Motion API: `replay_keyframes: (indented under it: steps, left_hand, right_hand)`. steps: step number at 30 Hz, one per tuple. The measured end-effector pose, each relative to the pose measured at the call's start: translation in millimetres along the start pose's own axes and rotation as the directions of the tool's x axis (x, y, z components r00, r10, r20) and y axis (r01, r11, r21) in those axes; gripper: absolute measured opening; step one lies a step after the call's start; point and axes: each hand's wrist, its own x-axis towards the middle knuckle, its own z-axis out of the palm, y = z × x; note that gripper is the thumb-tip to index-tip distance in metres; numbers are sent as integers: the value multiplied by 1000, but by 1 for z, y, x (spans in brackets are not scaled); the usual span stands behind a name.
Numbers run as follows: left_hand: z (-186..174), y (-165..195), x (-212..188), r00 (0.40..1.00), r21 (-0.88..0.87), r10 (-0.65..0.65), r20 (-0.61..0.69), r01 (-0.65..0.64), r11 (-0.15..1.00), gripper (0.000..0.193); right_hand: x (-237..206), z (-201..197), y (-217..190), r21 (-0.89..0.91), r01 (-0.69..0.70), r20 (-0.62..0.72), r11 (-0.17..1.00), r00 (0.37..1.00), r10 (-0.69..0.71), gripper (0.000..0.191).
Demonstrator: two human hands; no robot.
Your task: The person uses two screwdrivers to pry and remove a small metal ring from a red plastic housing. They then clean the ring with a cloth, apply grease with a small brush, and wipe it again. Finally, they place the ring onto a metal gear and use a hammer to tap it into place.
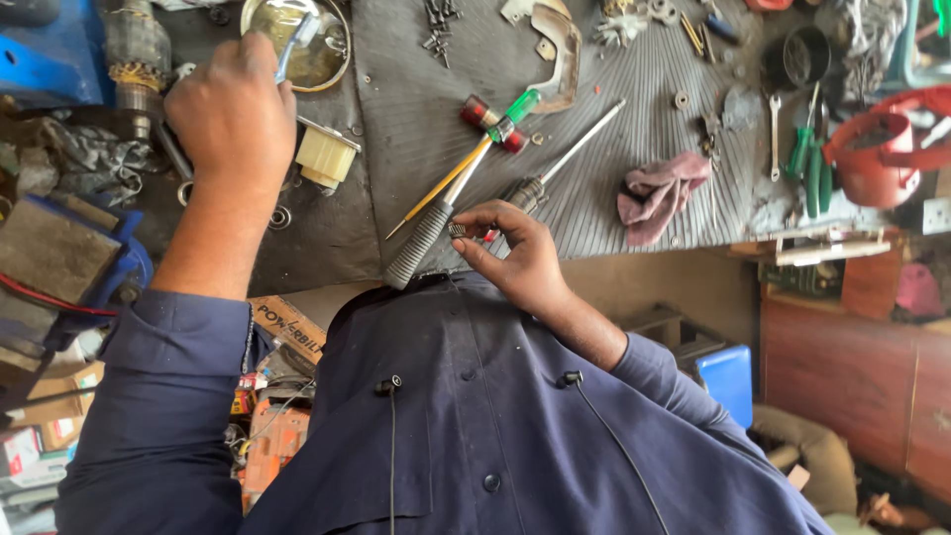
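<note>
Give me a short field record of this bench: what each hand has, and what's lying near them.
Setting: ribbed grey workbench mat seen from above
Left hand: raised over the bench, fist closed around a blue-handled brush
Right hand: pinching a small dark ridged part between its fingertips at the bench edge
Near right hand: grey-handled screwdriver, yellow-shafted screwdriver with green handle, pink rag
Near left hand: cream plastic block, round metal dish
Far right: red container, green-handled tools

Ribbed workbench mat (634, 89); screwdrivers (466, 168), pink rag (659, 193)
</note>
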Motion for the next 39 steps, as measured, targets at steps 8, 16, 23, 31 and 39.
replay_keyframes:
  steps: [8,16,23,31,39]
  left_hand:
    - [15,-2,-4,993,-2,112,28,-111,994,18]
    - [11,-1,-8,981,-98,108,162,-93,991,21]
    - [4,11,-4,980,-138,115,162,-93,986,24]
    - [3,21,0,975,-293,147,166,-93,951,23]
    - [-20,22,-6,997,-284,68,21,-59,957,28]
  right_hand:
    - [-14,-8,10,93,-100,-87,991,990,108,25]
    - [-30,-50,32,180,-137,-73,974,986,152,27]
    - [-23,-87,53,318,-156,-45,935,983,180,28]
    - [-19,-86,60,343,-186,4,921,980,197,31]
    - [-19,-87,48,511,-142,19,848,988,154,26]
